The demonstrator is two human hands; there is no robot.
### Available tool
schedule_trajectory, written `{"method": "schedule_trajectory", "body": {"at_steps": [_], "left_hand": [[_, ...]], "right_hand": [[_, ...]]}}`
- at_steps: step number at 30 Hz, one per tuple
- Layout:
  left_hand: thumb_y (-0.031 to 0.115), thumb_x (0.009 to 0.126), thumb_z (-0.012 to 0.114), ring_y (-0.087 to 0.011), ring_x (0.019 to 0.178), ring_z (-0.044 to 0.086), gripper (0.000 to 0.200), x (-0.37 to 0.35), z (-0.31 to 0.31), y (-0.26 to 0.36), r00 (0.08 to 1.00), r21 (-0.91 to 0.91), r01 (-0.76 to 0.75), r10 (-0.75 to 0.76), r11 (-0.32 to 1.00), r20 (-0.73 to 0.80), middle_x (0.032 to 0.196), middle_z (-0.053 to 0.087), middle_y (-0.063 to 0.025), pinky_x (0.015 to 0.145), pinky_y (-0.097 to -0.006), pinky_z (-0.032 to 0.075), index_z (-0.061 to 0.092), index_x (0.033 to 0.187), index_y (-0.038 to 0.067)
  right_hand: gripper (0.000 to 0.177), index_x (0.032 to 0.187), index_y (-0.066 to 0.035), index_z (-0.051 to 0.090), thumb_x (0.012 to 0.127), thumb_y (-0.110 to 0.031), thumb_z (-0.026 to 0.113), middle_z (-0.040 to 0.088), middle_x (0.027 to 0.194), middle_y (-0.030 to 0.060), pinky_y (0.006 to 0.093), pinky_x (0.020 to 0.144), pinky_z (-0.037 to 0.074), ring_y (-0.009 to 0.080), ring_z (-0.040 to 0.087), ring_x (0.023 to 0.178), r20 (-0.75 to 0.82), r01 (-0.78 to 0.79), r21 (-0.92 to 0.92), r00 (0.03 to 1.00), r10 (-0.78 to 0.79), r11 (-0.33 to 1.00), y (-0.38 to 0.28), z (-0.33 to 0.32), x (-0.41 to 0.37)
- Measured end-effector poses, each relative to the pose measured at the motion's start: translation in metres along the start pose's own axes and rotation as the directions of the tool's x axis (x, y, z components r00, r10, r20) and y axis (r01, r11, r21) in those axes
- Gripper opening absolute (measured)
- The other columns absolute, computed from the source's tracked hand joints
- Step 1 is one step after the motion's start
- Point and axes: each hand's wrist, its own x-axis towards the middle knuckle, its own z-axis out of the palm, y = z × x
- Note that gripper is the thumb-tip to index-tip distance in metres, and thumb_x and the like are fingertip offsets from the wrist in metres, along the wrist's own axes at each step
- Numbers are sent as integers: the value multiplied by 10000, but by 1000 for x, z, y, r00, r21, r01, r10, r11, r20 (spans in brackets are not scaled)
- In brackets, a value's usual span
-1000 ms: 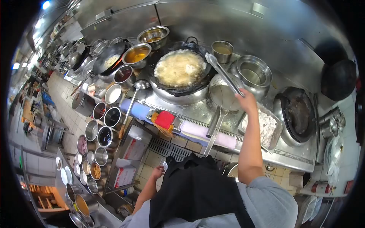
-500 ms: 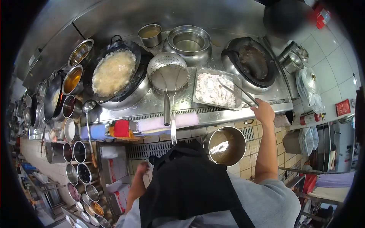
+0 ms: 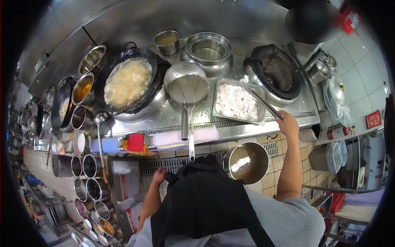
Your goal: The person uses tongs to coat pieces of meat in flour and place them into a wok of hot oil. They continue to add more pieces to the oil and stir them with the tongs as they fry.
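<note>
Right hand (image 3: pixel 286 123) clamped on tongs (image 3: pixel 265 103), tips ahead-left of it over the tray (image 3: pixel 238 120) of floured pieces, probably gripping one. Left hand (image 3: pixel 159 176) hangs by the apron (image 3: pixel 205 197), grip unclear.

Brightness: you get bright, even overhead light across the steel counter (image 3: pixel 173 117).
Glare: pale sheen on the backsplash (image 3: pixel 185 16), and a white glint inside the pot (image 3: pixel 267 161).
Shadows: soft and short, darker beneath the counter's edge.
Distortion: strong fisheye, with a black vignette ringing your view and lines bowing at the rim.
Focus: your right hand (image 3: pixel 286 123) and the tongs (image 3: pixel 263 103) look crisp, but the far-left containers (image 3: pixel 88 185) shrink and smear.
</note>
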Motion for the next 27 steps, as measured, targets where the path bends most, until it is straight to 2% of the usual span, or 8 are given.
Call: {"method": "schedule_trajectory", "body": {"at_steps": [3,6,8,11,14,17,20,27], "left_hand": [[201,849,477,-266,727,619,213,-43,-13,-27,959,570,-257,132,781,253,848,642,-130,619,-326,492,605,944,60],[220,854,442,-255,727,618,224,-68,-26,-69,900,678,-422,187,602,394,861,632,-124,620,-357,498,596,892,64],[195,849,462,-220,730,617,191,-82,-30,-80,972,275,-47,-19,960,236,860,621,-93,553,-363,489,595,914,75],[166,835,497,-175,727,606,174,-91,-29,-51,974,158,208,-219,965,59,868,614,-64,470,-329,454,588,952,74],[178,831,510,-145,718,589,236,-39,-35,-117,984,2,-97,96,995,150,870,610,-52,479,-285,438,578,1024,59],[181,847,511,-141,712,587,277,-66,-35,16,951,-126,306,-309,944,-7,871,613,-61,544,-263,456,565,1072,29],[169,870,516,-135,696,591,272,-49,-36,39,983,-194,168,-179,967,-45,853,613,-59,586,-247,464,556,1095,20],[178,879,507,-130,633,587,265,-63,-35,48,989,-262,107,-129,959,-69,797,610,-53,519,-248,451,552,1098,35]], "right_hand": [[345,1069,-168,629,745,-285,662,645,963,141,419,777,473,309,608,917,46,-37,46,998,35,998,16,2,4],[374,1065,-176,632,718,-306,685,645,983,132,417,784,478,310,611,917,68,1,-69,998,4,998,16,1,-3],[386,1062,-164,635,707,-305,693,642,986,140,420,793,476,319,605,926,125,5,-161,992,16,987,9,-11,-7],[409,1073,-155,628,698,-300,703,640,983,138,427,788,479,322,604,921,122,31,-250,993,-1,968,-8,-12,7],[377,1041,-137,623,695,-266,697,641,943,135,431,735,492,318,620,857,-4,252,-297,964,-265,921,-41,-6,40],[131,801,-71,653,736,-151,572,647,766,136,409,620,521,309,651,721,-59,444,-437,854,-518,782,-71,8,79],[145,740,-67,665,745,-118,529,648,730,127,390,576,522,290,656,676,-19,546,-509,766,-643,665,-87,44,111],[231,953,-156,666,736,-191,593,657,907,119,409,714,509,303,635,839,-60,283,-342,945,-321,896,-77,-41,68]]}}
